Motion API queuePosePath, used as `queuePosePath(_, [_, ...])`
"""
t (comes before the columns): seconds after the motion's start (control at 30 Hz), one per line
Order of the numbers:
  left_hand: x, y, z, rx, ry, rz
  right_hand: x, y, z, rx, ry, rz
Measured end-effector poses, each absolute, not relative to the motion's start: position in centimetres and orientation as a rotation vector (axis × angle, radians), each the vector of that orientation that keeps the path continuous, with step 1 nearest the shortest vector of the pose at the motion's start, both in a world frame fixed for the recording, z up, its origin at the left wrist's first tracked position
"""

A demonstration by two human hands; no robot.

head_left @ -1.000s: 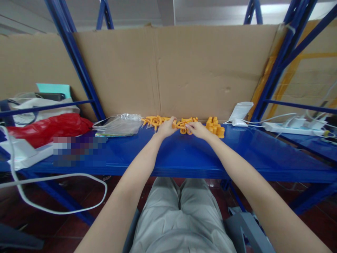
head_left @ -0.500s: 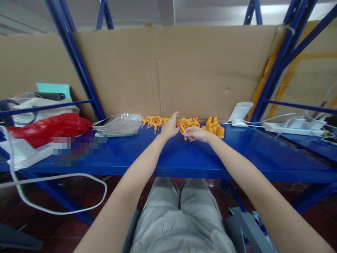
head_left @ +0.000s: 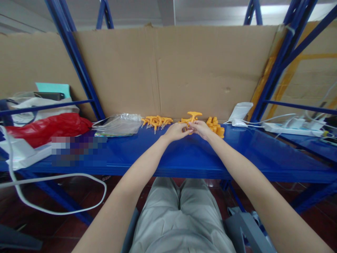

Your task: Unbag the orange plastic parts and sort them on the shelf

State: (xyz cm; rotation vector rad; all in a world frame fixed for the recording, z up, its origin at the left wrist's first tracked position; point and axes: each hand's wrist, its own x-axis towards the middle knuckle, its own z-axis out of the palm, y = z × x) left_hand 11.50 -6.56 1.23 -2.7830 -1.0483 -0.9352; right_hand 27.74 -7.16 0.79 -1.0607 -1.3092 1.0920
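Observation:
An orange T-handled corkscrew (head_left: 194,114) stands upright above the shelf, its crossbar on top. My right hand (head_left: 202,129) is closed around its lower stem, which the fingers hide. Close against it from the left, my left hand (head_left: 176,132) has its fingers curled together at the stem's lower end; what they pinch is hidden. Several orange corkscrews (head_left: 155,122) lie to the left with metal spirals pointing toward me. Behind my hands is a small group of orange pieces (head_left: 184,120), partly covered. Right of my right hand sits a cluster of stubby orange plastic pieces (head_left: 216,128).
Clear plastic bags (head_left: 121,125) lie left of the corkscrews, beside a red plastic bag (head_left: 55,128). A tall cardboard sheet (head_left: 184,70) backs the blue shelf (head_left: 189,158). At right are a white packet (head_left: 240,113) and a white power strip (head_left: 292,129) with cables.
My left hand has drawn back toward me and closed beside my right hand. The right hand has risen slightly, and the corkscrew in it now stands upright.

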Motion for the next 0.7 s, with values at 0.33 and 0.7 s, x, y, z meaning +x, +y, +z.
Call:
queuePosePath(0.33, [12.0,-6.7,1.4,-2.813,-1.131,-0.732,27.5,-7.7,0.7,-1.121,-1.353,1.109])
queuePosePath(0.7, [11.7,-6.7,1.8,-2.724,-1.268,-0.849,28.1,-5.3,-0.8,-1.289,-1.789,0.444])
